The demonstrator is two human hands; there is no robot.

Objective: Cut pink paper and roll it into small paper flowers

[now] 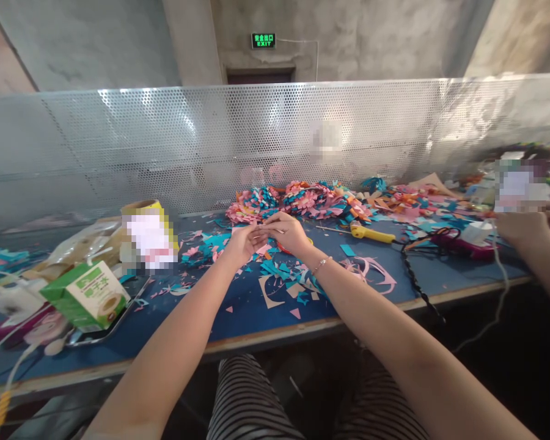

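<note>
My left hand and my right hand meet over the middle of the blue table, fingertips pinched together. Whatever lies between the fingers is too small and covered to make out. Just beyond them sit clusters of pink, blue and orange paper petals, like paper flowers. Blue paper scraps and a cream cut-out sheet lie below my right hand. An orange thing, partly hidden, shows beside that hand. Right of it rests a yellow hot glue gun, its nozzle toward the left.
At left, a green carton stands on a metal tray, near a tape roll and a power strip. A perforated metal screen runs along the back. Another person's hand is at far right, near cables.
</note>
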